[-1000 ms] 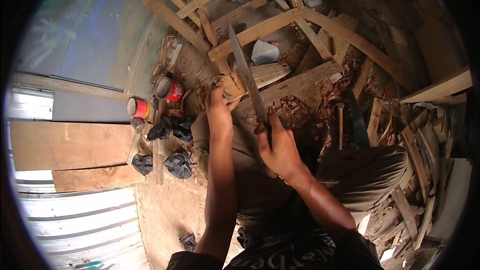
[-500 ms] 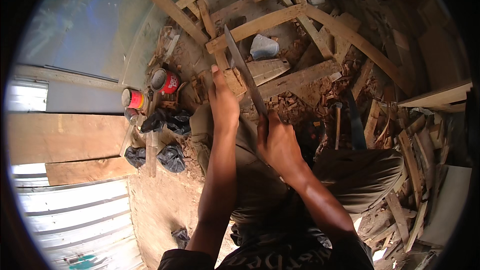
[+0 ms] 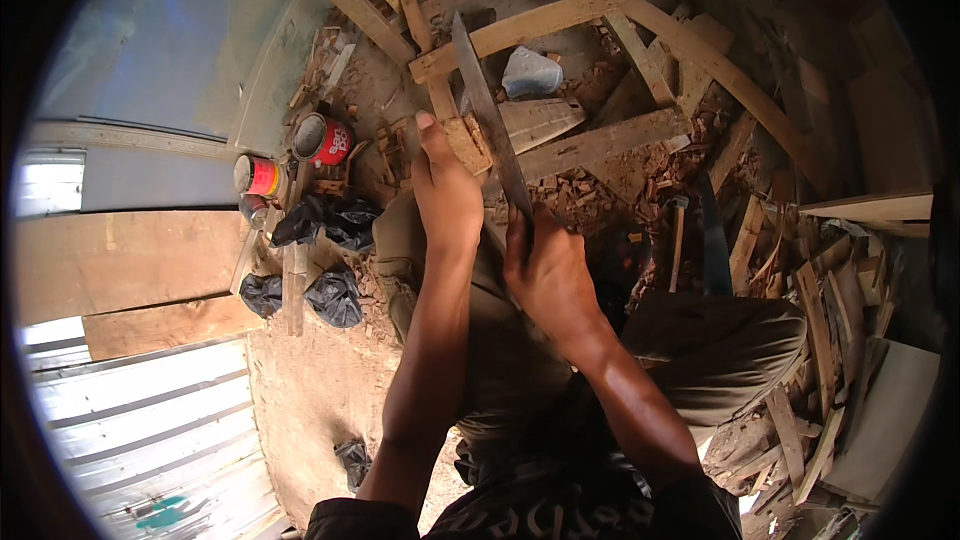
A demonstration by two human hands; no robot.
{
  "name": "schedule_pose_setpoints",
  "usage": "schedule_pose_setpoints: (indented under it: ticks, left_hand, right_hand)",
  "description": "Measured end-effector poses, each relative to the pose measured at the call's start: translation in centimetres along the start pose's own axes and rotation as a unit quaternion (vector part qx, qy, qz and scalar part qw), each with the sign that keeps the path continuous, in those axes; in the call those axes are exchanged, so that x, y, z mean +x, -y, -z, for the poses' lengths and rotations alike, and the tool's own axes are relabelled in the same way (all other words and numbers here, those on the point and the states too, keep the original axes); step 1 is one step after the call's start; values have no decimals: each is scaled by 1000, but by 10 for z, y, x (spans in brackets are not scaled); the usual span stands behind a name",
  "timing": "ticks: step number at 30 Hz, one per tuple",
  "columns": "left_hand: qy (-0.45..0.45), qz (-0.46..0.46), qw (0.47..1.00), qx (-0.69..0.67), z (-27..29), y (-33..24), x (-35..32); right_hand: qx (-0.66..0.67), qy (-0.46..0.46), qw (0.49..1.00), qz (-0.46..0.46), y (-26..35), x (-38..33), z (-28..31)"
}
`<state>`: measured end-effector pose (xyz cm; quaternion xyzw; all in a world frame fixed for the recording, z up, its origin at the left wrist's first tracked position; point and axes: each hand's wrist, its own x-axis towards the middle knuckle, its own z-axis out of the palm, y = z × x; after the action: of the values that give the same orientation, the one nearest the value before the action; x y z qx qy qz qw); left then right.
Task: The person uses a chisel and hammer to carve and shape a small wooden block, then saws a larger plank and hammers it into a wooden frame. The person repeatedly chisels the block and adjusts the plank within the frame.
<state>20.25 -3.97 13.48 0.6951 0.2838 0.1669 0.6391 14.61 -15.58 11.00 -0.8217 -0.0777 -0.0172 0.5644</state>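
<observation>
My right hand (image 3: 552, 265) is closed round the lower end of a machete (image 3: 487, 115). Its long, dark, tapering blade slants up and to the left, with the tip over a wooden crosspiece. Close beside the blade, my left hand (image 3: 446, 190) grips a piece of wood (image 3: 466, 145) with a rough, pale end. The left thumb points forward along the wood, and the other fingers are mostly hidden beneath. The blade runs along the right side of the wood; whether they touch I cannot tell. Both hands are above my bent left leg.
Ahead stands a wooden frame (image 3: 520, 32) with a grey stone (image 3: 531, 73) behind a plank (image 3: 600, 150). A red can (image 3: 322, 140), a smaller can (image 3: 257, 176) and black plastic bags (image 3: 333, 295) lie left. A hammer (image 3: 678, 240), another blade (image 3: 714, 240) and scrap wood (image 3: 815, 330) lie right.
The machete and my right hand have shifted slightly left relative to the wood. My left hand keeps its grip. The whole view has tilted a little.
</observation>
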Motion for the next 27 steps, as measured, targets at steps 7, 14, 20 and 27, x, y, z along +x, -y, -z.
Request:
schedule_pose_setpoints:
  ticks: [7,14,20,27]
  left_hand:
    - [-16,-47,998,23,-3,10,-7]
    - [-17,-46,997,68,-4,7,-15]
    - [-27,-67,996,53,-9,7,-35]
    - [-20,-33,999,10,12,18,-16]
  right_hand:
    - [25,9,999,-29,4,12,5]
    - [48,30,996,-68,4,11,9]
    - [68,-26,997,17,-1,24,2]
    - [353,247,856,-286,-8,23,17]
